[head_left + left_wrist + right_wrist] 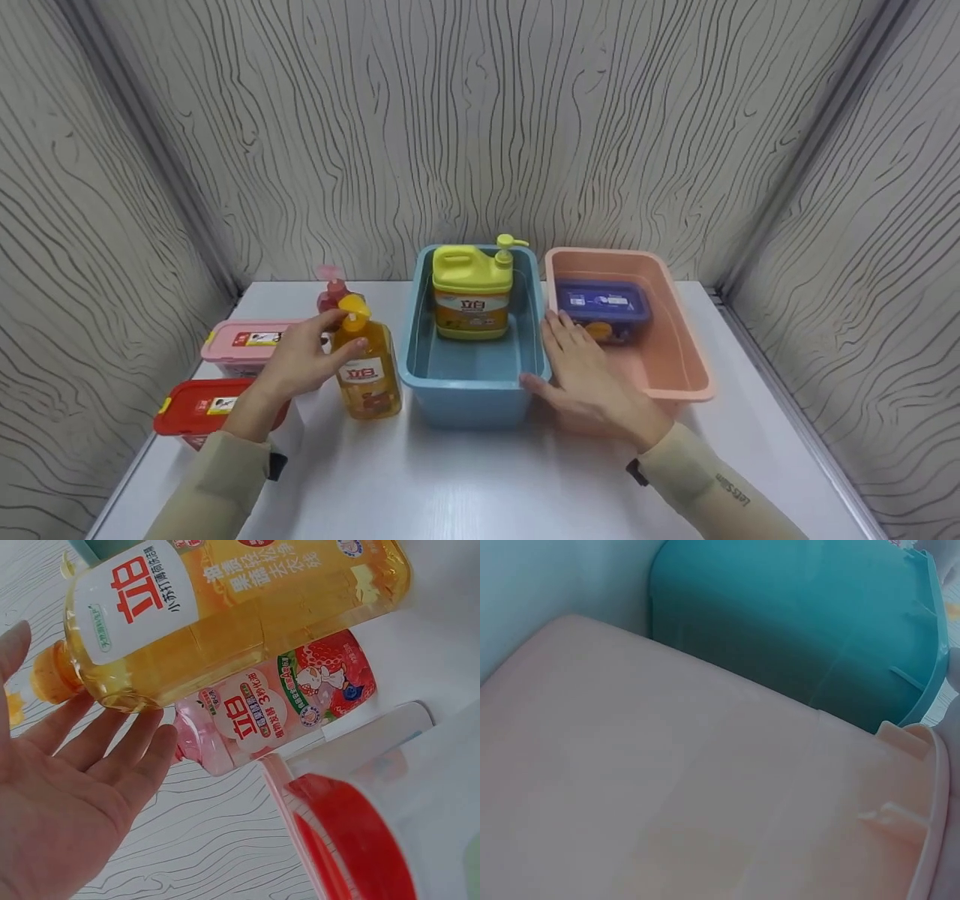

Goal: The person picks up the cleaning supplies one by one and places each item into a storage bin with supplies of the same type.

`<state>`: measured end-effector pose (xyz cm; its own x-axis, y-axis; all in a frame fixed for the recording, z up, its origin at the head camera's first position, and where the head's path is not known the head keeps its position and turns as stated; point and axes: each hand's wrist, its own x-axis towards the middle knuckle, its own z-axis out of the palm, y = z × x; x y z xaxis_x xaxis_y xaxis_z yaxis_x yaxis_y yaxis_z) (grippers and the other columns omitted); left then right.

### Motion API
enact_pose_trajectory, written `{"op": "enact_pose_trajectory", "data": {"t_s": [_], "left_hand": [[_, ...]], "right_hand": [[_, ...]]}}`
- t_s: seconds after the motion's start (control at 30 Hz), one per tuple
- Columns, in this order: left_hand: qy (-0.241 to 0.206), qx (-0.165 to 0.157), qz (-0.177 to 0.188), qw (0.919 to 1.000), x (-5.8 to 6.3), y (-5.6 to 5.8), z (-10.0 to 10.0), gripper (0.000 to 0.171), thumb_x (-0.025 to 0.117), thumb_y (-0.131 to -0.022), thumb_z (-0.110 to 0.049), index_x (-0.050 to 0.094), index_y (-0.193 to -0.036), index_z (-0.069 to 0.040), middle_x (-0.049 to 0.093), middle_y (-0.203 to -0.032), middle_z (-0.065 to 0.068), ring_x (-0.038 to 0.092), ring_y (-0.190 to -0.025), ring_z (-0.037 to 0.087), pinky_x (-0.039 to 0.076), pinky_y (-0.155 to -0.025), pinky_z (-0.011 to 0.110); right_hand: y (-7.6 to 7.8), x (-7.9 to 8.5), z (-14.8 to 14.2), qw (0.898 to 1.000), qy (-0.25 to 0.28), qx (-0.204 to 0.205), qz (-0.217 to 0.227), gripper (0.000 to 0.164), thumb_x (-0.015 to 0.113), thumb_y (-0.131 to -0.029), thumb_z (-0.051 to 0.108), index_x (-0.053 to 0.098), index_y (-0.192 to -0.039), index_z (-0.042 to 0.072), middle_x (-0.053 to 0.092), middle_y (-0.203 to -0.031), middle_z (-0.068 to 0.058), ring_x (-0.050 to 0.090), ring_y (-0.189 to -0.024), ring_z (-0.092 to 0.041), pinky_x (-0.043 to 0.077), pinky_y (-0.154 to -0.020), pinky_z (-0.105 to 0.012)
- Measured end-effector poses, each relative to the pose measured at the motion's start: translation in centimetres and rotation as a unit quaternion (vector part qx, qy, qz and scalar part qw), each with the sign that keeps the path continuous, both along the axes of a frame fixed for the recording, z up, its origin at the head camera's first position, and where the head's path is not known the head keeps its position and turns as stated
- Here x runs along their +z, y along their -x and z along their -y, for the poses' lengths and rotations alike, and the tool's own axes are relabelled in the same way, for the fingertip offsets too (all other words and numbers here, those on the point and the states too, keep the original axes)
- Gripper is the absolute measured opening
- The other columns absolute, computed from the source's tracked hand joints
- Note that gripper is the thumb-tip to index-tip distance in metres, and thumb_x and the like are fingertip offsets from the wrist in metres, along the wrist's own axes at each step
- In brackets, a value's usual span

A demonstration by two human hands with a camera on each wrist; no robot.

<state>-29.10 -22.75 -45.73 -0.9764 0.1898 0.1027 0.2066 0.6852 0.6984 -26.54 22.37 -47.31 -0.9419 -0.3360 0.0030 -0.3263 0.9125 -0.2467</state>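
An amber dish soap bottle (367, 382) with a yellow pump top stands left of the blue bin (472, 405). My left hand (304, 356) is at its neck, fingers behind and thumb in front, spread apart in the left wrist view. Behind it is a pink soap bottle (247, 716) with a strawberry label. My right hand (581, 367) lies with extended fingers over the neighbouring rims of the blue bin and the peach bin (675, 330). A yellow-green pump jug (472, 296) stands upright inside the blue bin. The peach bin holds a purple-lidded box (604, 300).
At the left of the white table (450, 487) are a pink-lidded container (236, 341) and, nearer me, a red-lidded container (199, 409). Wood-grain patterned panels (480, 135) enclose the table at the back and both sides.
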Motion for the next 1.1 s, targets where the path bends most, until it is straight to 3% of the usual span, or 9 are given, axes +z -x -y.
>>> {"op": "enact_pose_trajectory", "data": {"t_s": [0.27,0.73,1.1], "left_hand": [[-0.037,-0.002,0.031,0.9988,-0.4,0.6,0.2,0.083,0.074,-0.104,-0.061,0.05,-0.168,-0.014,0.063,-0.164,0.012,0.066,-0.143,0.039,0.055,-0.121,0.06],[-0.114,-0.026,0.036,0.9925,-1.2,1.6,0.1,0.069,0.076,-0.107,-0.048,0.057,-0.163,-0.012,0.066,-0.16,0.012,0.067,-0.148,0.038,0.053,-0.123,0.054],[-0.191,-0.047,0.05,0.9793,-1.7,2.0,0.6,0.059,0.079,-0.106,-0.039,0.065,-0.156,-0.012,0.072,-0.154,0.011,0.073,-0.134,0.03,0.059,-0.115,0.032]], "right_hand": [[-0.1,0.0,0.0,1.0,-0.013,0.012,-0.011,0.114,0.027,-0.103,0.093,0.012,-0.181,0.012,0.003,-0.192,-0.011,0.005,-0.18,-0.036,0.012,-0.146,-0.06],[0.0,0.0,-0.1,0.999,-0.002,0.029,-0.018,0.106,0.032,-0.106,0.088,0.017,-0.181,0.014,0.004,-0.192,-0.012,0.005,-0.18,-0.038,0.014,-0.145,-0.061],[-0.1,0.0,0.1,1.0,-0.001,0.017,0.0,0.111,0.03,-0.103,0.092,0.014,-0.181,0.015,0.001,-0.192,-0.009,0.002,-0.18,-0.036,0.013,-0.145,-0.062]]}}
